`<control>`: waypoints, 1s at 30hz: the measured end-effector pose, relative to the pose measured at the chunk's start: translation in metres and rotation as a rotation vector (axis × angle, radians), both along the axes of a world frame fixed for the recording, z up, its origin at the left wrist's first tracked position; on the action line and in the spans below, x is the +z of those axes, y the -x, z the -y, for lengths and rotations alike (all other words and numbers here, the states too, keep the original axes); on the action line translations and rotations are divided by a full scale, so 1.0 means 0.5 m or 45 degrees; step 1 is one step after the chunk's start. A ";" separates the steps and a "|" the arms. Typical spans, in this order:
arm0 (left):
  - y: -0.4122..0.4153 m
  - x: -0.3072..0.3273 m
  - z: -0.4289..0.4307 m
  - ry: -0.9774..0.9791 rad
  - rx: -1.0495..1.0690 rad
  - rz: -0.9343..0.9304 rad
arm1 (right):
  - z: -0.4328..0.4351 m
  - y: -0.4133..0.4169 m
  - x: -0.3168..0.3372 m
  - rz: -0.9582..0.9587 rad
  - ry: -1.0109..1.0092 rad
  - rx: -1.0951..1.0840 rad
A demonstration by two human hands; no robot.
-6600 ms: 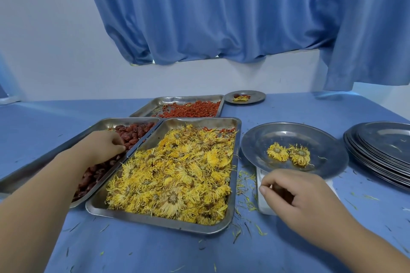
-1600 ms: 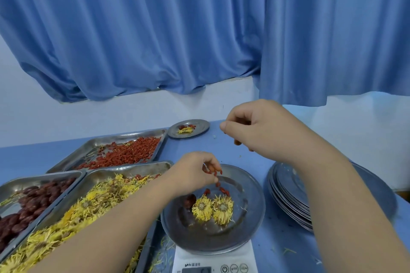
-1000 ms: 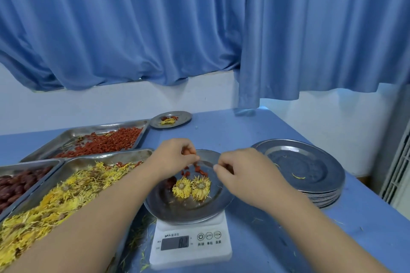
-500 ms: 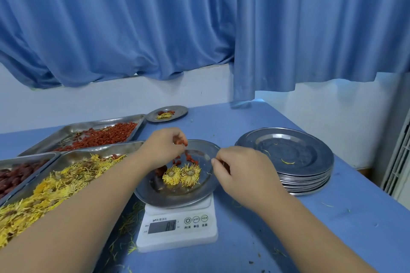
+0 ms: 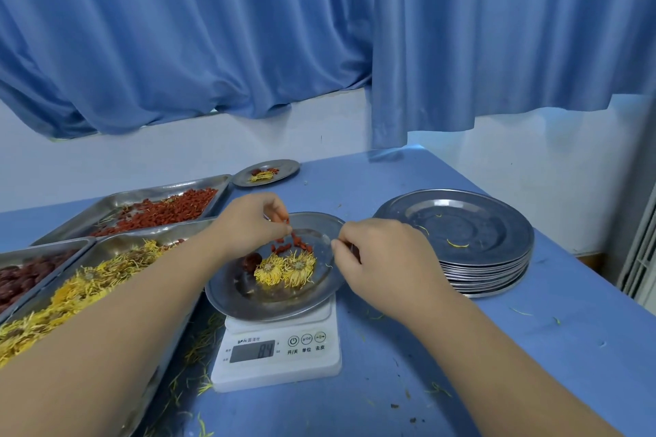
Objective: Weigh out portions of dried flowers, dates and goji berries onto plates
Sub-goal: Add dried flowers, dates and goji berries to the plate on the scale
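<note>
Shiny metal plate (image 5: 312,289) on smooth white plastic scale (image 5: 277,348).

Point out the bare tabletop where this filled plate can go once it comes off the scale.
Free: the blue table between the finished plate at the back and the plate stack; also the near right corner, in front of the stack and right of the scale. Crowded: the left side, packed with three trays edge to edge and crossed by the left hand.

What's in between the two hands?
Head view: between left hand and right hand lies the plate's far rim, with goji berries scattered there.
</note>
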State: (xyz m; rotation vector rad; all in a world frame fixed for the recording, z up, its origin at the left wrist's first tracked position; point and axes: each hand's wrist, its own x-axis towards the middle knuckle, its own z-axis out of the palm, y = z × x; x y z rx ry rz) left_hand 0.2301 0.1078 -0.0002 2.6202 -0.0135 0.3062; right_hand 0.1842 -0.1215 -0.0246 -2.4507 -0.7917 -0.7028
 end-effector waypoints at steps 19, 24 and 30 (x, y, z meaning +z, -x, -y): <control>0.016 0.007 0.025 0.151 -0.016 0.013 | -0.003 -0.002 -0.005 -0.007 0.027 0.009; 0.027 0.012 0.031 0.127 0.031 0.071 | -0.007 -0.001 -0.007 -0.023 0.011 0.021; 0.039 0.024 0.027 0.283 0.008 -0.065 | -0.003 -0.003 -0.011 -0.040 -0.011 0.008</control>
